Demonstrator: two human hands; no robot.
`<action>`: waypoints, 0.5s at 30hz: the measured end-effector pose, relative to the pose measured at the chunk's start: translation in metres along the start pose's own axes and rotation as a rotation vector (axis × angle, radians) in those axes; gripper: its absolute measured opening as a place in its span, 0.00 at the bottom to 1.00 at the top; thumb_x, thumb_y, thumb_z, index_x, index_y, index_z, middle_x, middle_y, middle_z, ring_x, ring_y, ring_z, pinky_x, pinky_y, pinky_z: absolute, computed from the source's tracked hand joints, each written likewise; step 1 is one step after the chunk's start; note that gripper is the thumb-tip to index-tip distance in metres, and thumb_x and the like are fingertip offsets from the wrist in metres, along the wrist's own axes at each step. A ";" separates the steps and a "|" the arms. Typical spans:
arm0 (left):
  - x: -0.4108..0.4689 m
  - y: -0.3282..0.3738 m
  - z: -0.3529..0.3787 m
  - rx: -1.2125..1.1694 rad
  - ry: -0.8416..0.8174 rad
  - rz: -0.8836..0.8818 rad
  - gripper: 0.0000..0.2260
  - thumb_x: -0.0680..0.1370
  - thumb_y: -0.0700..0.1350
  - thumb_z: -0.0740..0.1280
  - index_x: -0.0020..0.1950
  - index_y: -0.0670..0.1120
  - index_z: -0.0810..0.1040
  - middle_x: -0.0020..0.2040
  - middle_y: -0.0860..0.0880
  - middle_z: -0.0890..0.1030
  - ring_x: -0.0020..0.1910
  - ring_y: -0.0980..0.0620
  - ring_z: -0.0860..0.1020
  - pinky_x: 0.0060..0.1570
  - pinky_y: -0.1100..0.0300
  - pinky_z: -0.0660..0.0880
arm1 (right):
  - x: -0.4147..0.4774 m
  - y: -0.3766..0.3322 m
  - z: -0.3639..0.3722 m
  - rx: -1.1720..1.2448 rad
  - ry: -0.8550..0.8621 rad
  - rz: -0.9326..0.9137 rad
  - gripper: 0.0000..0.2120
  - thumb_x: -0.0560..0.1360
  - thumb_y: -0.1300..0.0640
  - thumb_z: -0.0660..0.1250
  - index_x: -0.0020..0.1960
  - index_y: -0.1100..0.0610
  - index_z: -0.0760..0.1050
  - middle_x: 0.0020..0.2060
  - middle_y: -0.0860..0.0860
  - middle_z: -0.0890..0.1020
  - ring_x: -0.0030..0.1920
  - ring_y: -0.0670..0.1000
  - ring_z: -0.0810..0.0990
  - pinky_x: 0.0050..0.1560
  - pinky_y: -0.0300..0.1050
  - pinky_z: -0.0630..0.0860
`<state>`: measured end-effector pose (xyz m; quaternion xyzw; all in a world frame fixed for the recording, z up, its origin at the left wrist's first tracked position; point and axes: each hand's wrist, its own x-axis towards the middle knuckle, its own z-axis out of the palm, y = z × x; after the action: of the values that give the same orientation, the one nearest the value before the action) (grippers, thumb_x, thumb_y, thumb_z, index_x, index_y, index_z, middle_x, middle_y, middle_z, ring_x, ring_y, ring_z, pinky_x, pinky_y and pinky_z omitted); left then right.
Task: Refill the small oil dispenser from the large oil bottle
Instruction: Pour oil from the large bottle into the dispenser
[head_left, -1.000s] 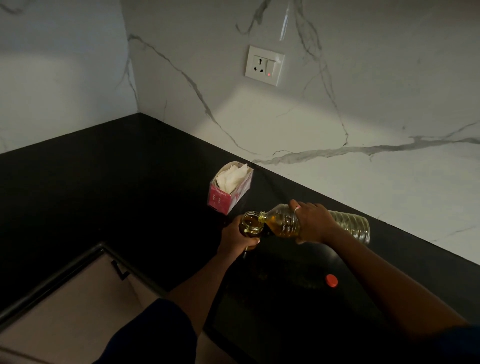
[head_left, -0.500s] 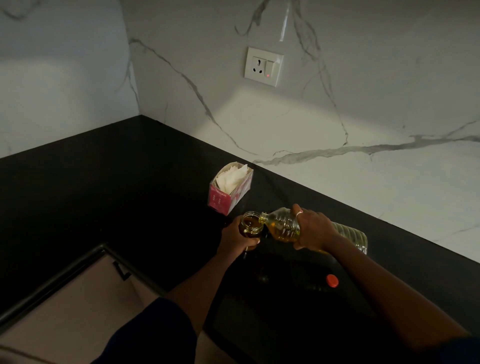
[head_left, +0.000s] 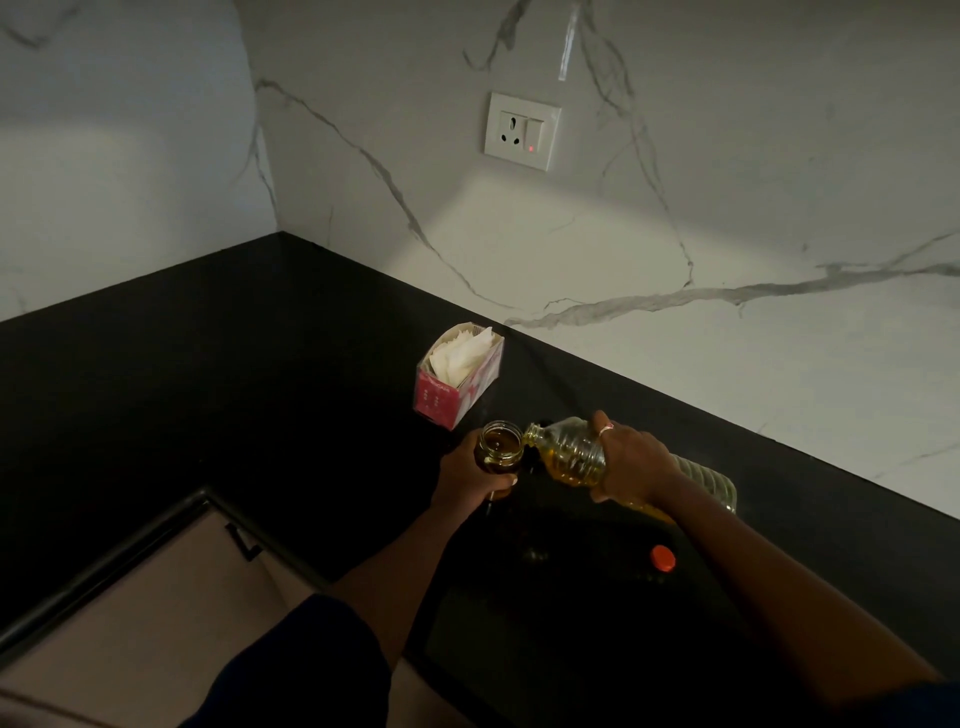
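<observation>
Pouring, by the look of it. Gripping the dispenser (head_left: 501, 448) in the left hand (head_left: 470, 478), fingers curled round its lower body, mouth open and facing up, down at the counter (head_left: 208, 364), resting or just lifted, cannot tell which. Bracing it there to stop any tipping and to pin the mouth under the spout. Clutching the bottle (head_left: 571, 452) in the right hand (head_left: 631, 462), wrapped over the shoulder close to the neck, for fine control of the tilt rather than for bearing weight. Laid almost flat, base out to the right, neck pointing left and a touch down, lip right beside the dispenser's rim on its right side, touching or just short, too dim to say. Pooled yellow toward the neck end, so ready to run with little extra tilt. No making out an actual stream in this light. Showing dark amber well up inside the dispenser, so probably late in the refill. Calling for a gentle touch next: easing the tilt back before any overflow, and watching for a dribble down the outside of the neck. Set down near and to the right, the red cap (head_left: 663, 558), on the counter well apart from both hands, clear of drips yet within reach for closing up. Parked just beyond the dispenser on the far side, a pink tissue box (head_left: 460, 371), handy for wiping a spill.
</observation>
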<state>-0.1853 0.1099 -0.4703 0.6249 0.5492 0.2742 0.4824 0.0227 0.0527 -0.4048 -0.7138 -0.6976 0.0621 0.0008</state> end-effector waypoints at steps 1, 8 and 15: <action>0.000 0.000 0.000 0.000 0.000 0.002 0.36 0.64 0.41 0.77 0.69 0.47 0.67 0.64 0.47 0.74 0.65 0.49 0.71 0.65 0.52 0.69 | 0.000 0.001 0.000 0.007 0.002 0.006 0.41 0.59 0.48 0.78 0.65 0.53 0.59 0.59 0.51 0.75 0.58 0.53 0.75 0.58 0.50 0.71; -0.002 0.001 0.000 -0.026 -0.008 -0.003 0.35 0.65 0.39 0.76 0.69 0.46 0.67 0.65 0.47 0.74 0.66 0.48 0.70 0.66 0.52 0.68 | 0.000 0.013 -0.015 0.266 0.133 0.124 0.40 0.57 0.54 0.79 0.62 0.53 0.61 0.49 0.50 0.75 0.48 0.53 0.77 0.43 0.45 0.73; 0.000 0.006 0.004 0.000 0.002 -0.026 0.35 0.65 0.40 0.76 0.70 0.46 0.66 0.66 0.46 0.72 0.67 0.47 0.68 0.67 0.50 0.67 | 0.002 0.004 -0.026 0.803 0.585 0.234 0.39 0.57 0.57 0.80 0.61 0.54 0.62 0.46 0.44 0.74 0.43 0.43 0.75 0.42 0.34 0.70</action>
<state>-0.1791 0.1091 -0.4666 0.6176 0.5577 0.2684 0.4852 0.0291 0.0570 -0.3796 -0.7181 -0.5046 0.1227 0.4634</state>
